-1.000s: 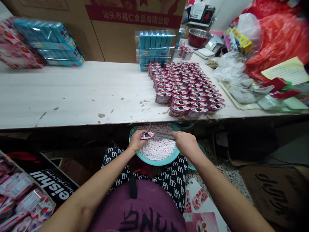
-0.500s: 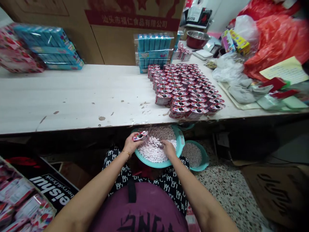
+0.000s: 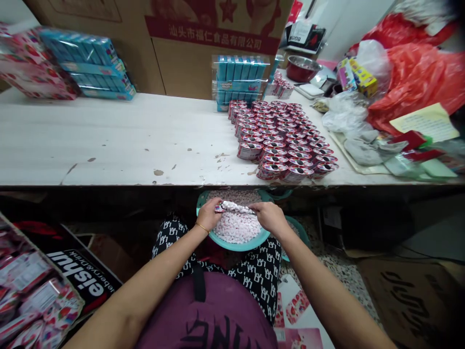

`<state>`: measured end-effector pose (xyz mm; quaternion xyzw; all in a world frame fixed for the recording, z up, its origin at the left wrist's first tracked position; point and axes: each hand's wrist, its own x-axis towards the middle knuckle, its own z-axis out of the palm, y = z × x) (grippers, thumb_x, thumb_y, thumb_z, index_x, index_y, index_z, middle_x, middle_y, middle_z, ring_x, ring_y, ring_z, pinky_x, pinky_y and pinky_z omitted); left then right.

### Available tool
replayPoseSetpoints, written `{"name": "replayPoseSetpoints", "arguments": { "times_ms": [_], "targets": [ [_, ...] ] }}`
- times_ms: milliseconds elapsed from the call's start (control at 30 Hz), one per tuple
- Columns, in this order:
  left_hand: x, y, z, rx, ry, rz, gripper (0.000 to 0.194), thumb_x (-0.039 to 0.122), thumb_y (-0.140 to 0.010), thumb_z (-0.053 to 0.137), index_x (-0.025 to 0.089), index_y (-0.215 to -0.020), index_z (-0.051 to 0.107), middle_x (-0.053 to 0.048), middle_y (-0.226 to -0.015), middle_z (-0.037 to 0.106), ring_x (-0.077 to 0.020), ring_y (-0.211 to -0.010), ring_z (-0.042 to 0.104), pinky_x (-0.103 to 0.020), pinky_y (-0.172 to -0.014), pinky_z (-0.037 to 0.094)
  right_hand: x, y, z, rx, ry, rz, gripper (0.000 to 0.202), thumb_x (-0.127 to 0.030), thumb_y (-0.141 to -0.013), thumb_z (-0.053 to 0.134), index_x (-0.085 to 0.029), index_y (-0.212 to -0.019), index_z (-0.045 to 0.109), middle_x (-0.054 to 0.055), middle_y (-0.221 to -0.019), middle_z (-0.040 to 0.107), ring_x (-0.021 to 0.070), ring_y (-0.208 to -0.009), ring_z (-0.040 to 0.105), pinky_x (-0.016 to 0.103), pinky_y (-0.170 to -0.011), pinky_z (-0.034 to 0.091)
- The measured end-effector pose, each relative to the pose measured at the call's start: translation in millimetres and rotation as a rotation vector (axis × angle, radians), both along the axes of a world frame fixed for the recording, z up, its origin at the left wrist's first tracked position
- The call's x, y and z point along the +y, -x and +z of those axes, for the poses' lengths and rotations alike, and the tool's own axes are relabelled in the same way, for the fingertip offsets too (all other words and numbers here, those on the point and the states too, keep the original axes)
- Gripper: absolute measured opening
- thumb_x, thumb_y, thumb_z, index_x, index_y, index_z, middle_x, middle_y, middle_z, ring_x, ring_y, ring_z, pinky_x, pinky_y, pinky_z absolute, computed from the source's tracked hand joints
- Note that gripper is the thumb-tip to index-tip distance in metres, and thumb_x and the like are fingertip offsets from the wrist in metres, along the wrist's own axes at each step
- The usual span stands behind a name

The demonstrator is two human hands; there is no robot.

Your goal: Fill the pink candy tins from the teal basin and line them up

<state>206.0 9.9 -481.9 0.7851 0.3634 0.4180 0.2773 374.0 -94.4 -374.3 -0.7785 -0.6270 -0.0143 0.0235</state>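
Note:
Above a turquoise basin (image 3: 236, 246) filled with small pale pink-white candies (image 3: 236, 231), my left hand (image 3: 209, 216) is closed round a small red-and-white candy box (image 3: 219, 208), mostly hidden by the fingers. My right hand (image 3: 271, 217) grips a narrow scoop (image 3: 250, 211) heaped with the same candies. The scoop lies level, its far end at the mouth of the box. Rows of similar boxes (image 3: 273, 169) with dark round openings stand on the white table (image 3: 152, 140) above.
Wrapped blue packs (image 3: 241, 80) stand behind the box rows, against a large carton (image 3: 189, 58). Plastic bags (image 3: 410, 72) crowd the table's right end. A second turquoise basin (image 3: 300, 230) sits on the floor at right. A carton of pink packets (image 3: 32, 286) is at lower left.
My right hand has lifted out of the candies with a loaded scoop and brought it to the box. My left hand has moved slightly right, and the view has shifted a little.

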Motion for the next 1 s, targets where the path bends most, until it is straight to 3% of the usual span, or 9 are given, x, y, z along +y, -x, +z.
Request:
{"name": "replayPoseSetpoints", "arguments": {
  "times_ms": [200,533,833,1000],
  "targets": [
    [0,4,-2.5,0.054,-0.003,0.02,0.035,0.011,-0.063,0.056,0.019,-0.097,0.057,-0.004,-0.093,0.06,-0.0179,-0.088,0.056,-0.027,-0.078,0.044,1,28,24.2,-0.213,0.143,0.001,0.043,-0.014,-0.073,0.038,-0.033,-0.103,0.062,0.005,-0.091,0.066,0.0189,-0.084,0.059,0.028,-0.069,0.041],
    [4,7,-6.3,0.037,-0.014,0.028,0.035,0.014,-0.063,0.058,0.02,-0.097,0.057,-0.003,-0.094,0.061,-0.0184,-0.088,0.057,-0.028,-0.077,0.044,-8,3,-3.4,-0.066,0.082,-0.022,0.039,-0.022,-0.081,0.034,-0.036,-0.109,0.057,-0.001,-0.102,0.065,0.0152,-0.093,0.056,0.024,-0.072,0.039],
    [2,0,-18.0,-0.17,0.162,-0.012,0.034,0.016,-0.061,0.062,0.018,-0.094,0.056,-0.001,-0.086,0.062,-0.0147,-0.079,0.058,-0.026,-0.073,0.045,-26,7,15.6,-0.215,0.109,-0.055,0.04,-0.016,-0.079,0.035,-0.033,-0.109,0.057,0.003,-0.101,0.063,0.015,-0.088,0.057,0.022,-0.069,0.041],
    [4,10,-12.5,-0.166,0.157,-0.005,0.031,0.02,-0.062,0.062,0.017,-0.093,0.057,-0.003,-0.087,0.063,-0.016,-0.081,0.059,-0.028,-0.074,0.046,-29,-7,-2.4,-0.209,0.153,-0.14,0.038,-0.014,-0.08,0.035,-0.027,-0.106,0.059,0.008,-0.097,0.063,0.0167,-0.087,0.058,0.024,-0.071,0.042]
  ]
}}
